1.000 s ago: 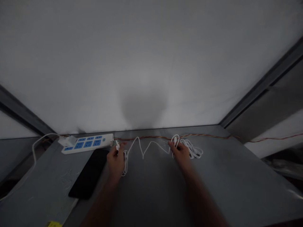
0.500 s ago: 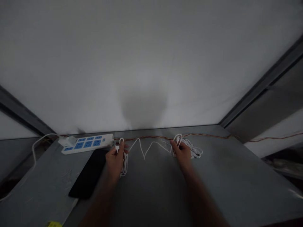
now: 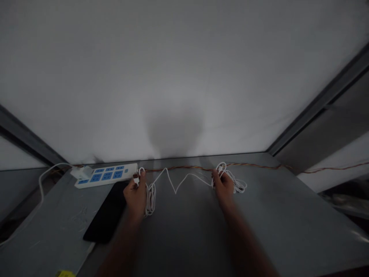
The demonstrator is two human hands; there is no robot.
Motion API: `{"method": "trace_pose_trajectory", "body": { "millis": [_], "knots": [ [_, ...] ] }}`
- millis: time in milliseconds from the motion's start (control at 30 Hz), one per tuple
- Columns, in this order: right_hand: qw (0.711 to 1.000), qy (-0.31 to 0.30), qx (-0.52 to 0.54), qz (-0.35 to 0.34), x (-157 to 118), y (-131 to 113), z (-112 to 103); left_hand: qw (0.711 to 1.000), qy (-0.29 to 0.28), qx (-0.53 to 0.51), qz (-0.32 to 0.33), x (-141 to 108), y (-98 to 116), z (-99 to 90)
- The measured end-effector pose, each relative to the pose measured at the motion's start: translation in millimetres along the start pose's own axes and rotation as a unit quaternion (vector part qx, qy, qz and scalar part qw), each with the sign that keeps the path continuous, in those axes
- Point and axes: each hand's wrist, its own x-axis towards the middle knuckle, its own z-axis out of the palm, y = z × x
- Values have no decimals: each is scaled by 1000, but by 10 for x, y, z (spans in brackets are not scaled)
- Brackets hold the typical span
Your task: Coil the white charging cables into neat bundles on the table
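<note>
My left hand (image 3: 136,196) pinches a white cable by its USB plug (image 3: 136,178), just off the right end of the power strip. Beside those fingers a coiled white cable bundle (image 3: 150,200) lies on the table. My right hand (image 3: 223,188) is closed on looped white cable (image 3: 221,167), and a second coiled bundle (image 3: 238,184) spreads out to its right. A kinked length of white cable (image 3: 175,191) runs slack in a zigzag between the two hands.
The white power strip (image 3: 131,172) with blue sockets holds a white charger (image 3: 83,173) at its left end. A black phone or tablet (image 3: 106,215) lies left of my left forearm. Twisted red-brown wire (image 3: 253,164) follows the wall. Something yellow (image 3: 65,273) shows at the bottom edge.
My left hand has moved left with the USB plug, away from the coiled bundle, which shows more fully. My right hand has shifted slightly right.
</note>
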Motion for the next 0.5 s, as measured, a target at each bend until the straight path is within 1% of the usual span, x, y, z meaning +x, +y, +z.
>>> {"method": "trace_pose_trajectory", "body": {
  "millis": [100,267,500],
  "knots": [
    [1000,-5,-5,3,-19,-58,-9,1000,-2,-19,-1,1,-8,10],
    [1000,-19,-5,9,-47,-155,-4,1000,-13,-18,-16,-7,10,17],
    [1000,-3,9,7,-28,-99,-4,1000,11,-17,-18,2,-14,21]
  ]
}}
